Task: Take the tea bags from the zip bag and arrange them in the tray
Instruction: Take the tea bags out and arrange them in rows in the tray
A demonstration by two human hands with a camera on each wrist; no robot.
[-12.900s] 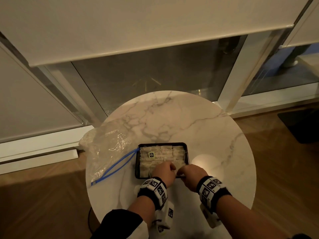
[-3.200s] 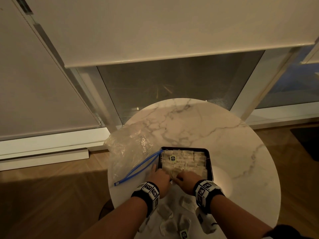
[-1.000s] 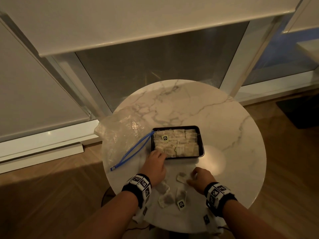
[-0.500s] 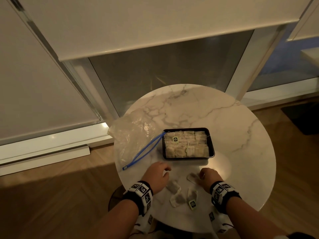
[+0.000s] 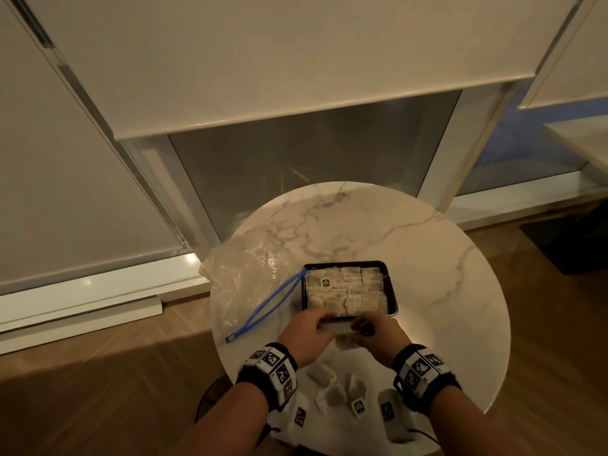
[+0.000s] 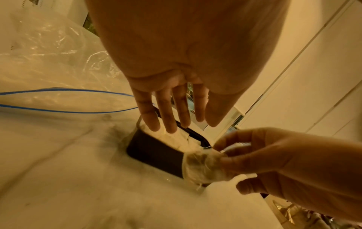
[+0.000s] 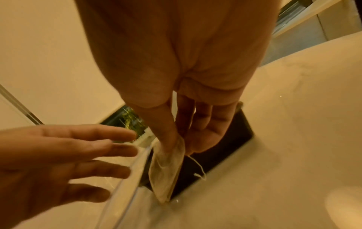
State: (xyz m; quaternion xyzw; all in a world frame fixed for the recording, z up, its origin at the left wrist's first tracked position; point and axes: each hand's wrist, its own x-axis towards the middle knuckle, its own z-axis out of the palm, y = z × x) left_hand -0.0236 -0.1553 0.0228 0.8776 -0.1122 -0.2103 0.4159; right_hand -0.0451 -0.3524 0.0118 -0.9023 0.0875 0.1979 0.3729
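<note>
Leftmost, zip bag [image 5: 245,274]: lies flat and crumpled on the surface [image 5: 444,291], its blue zip edge open and running towards the tray; it looks empty, though the plastic is too creased to be sure.
Left hand [image 5: 304,330]: fingers straight and spread, holding nothing; the fingertips [image 6: 170,128] reach over the near left corner of the tray onto the packed tea bags, probably to press that row flat and keep a gap open.
Tray [image 5: 391,291]: black, rectangular, just right of the zip bag, its long side running left to right; pale tea bags in the tray [image 5: 345,289] fill it in close rows, so little room is left along the near edge.
Held tea bag [image 7: 166,167]: hangs by its top corner between both hands, just at the near rim of the tray; its long axis is close to upright, lower end pointing down at the surface, string trailing loose beside it.
Right hand [image 5: 378,334]: thumb and forefinger pinch the held tea bag at its top, likely so it can slide edge-first into a narrow slot.
Loose tea bags [image 5: 339,390]: several lie scattered on the surface between the wrists, near the front edge, still waiting to go in.
</note>
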